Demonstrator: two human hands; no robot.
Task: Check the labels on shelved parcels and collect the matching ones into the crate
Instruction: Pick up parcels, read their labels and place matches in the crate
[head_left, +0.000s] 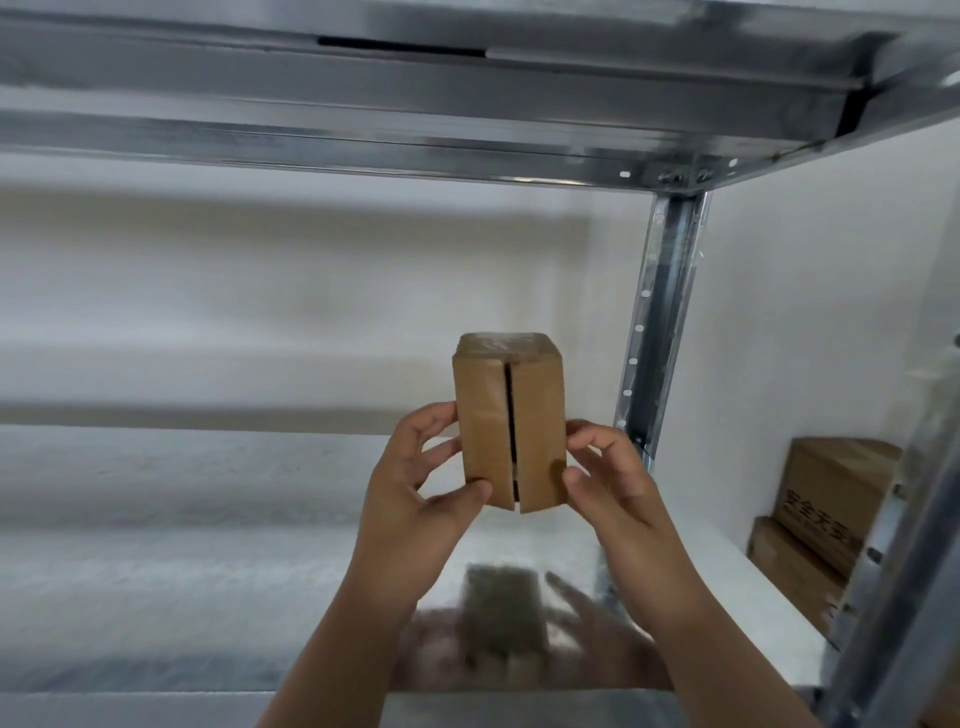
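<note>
One parcel (537, 410), long axis upright.

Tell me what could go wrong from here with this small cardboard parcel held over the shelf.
1. The left hand and right hand hold the cardboard parcel only by fingertips at its lower half; it could slip onto the metal shelf below.
2. The seam facing the camera gapes open, so side pressure may spread the flaps wider.
3. No label shows on this face; it probably needs turning before any match is judged.
</note>
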